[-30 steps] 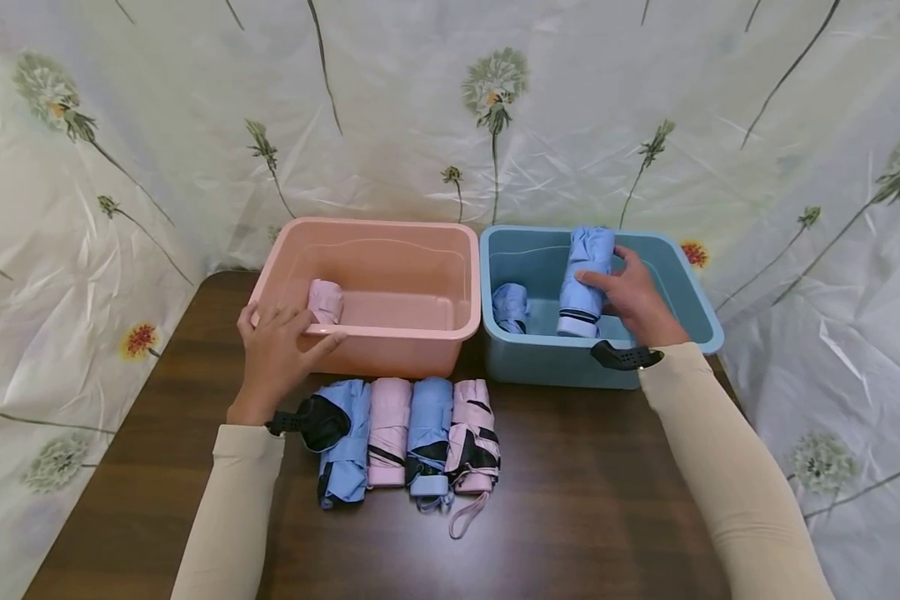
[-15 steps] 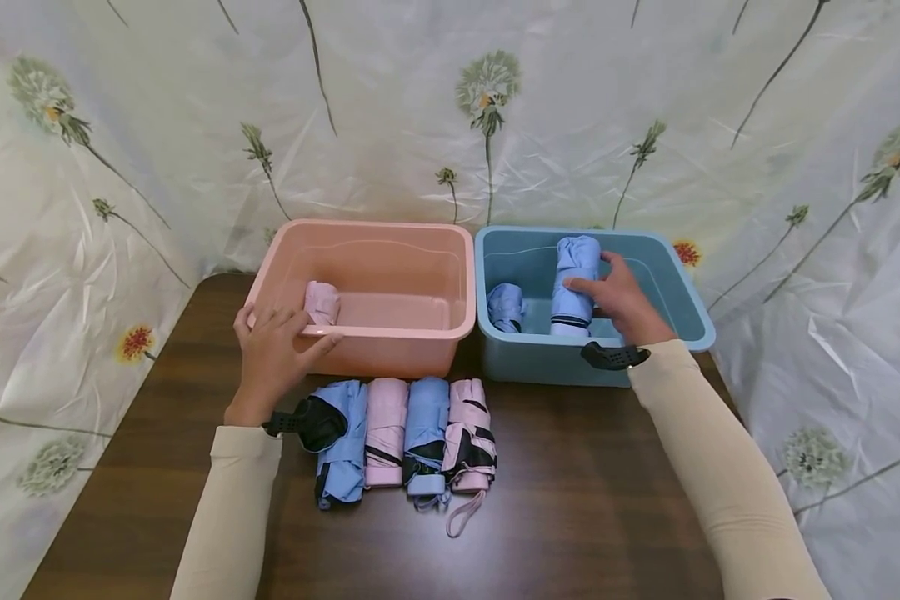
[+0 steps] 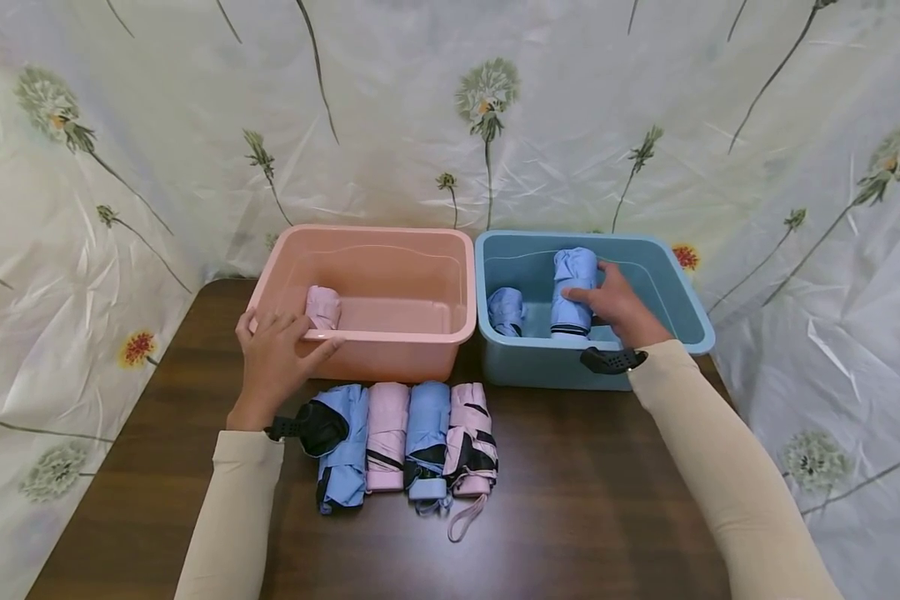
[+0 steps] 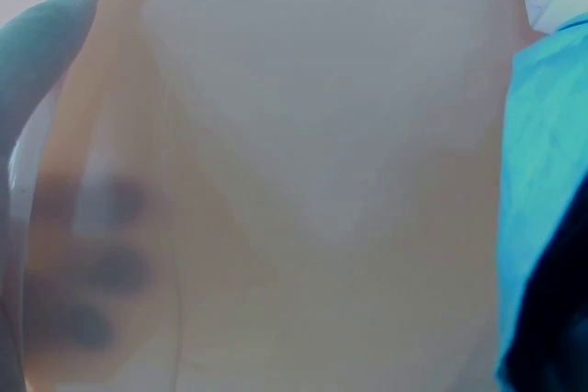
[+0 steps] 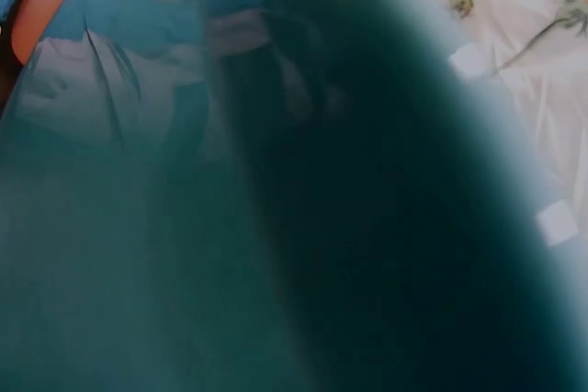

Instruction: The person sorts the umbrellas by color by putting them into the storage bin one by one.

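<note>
Four folded umbrellas [image 3: 388,429] lie side by side nearest me on the counter [image 3: 585,517]. Just beyond, the left hand [image 3: 276,346] hooks the rim of the peach tub [image 3: 397,336]. Inside the blue tub [image 3: 540,367], the right hand [image 3: 621,307], wrist over the near edge, clasps a blue umbrella [image 3: 572,312], thumb across its middle: a sound hold, I'd judge, for probably light, slick cloth over a stiff core.

bins [image 3: 390,358]: 2 | blue umbrellas [image 3: 428,421]: 4 | pink umbrellas [image 3: 387,421]: 3 | hands [image 3: 273,354]: 2 | table [image 3: 570,500]: 1
</note>
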A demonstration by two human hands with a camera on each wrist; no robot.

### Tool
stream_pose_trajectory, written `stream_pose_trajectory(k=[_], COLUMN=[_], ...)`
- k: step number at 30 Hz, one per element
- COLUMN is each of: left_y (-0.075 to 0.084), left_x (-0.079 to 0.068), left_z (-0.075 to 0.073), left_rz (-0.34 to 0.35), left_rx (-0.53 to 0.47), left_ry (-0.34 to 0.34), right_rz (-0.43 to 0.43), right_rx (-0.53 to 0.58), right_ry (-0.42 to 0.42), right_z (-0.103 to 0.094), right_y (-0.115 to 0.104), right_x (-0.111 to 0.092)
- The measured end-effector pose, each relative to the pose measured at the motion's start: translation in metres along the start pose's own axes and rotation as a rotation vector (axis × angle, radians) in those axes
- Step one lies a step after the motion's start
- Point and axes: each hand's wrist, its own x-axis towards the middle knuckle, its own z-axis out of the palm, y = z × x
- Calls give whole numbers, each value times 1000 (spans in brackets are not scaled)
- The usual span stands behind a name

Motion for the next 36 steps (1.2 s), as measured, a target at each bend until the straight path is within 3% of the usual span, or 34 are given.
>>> stream_pose_trajectory(k=[25, 30, 36], left_y=[1, 0, -1], left_x=[-1, -2, -1], left_z=[0, 0, 0], left_rz=[6, 0, 5], left_rx=[-10, -13, -9], left_ry=[23, 21, 18], right_rz=[-10, -30, 16], right_rx=[-96, -43, -90], right_ry=[-75, -85, -88], right_z=[8, 9, 9], right_y=[1, 2, 3], right_x=[6, 9, 5])
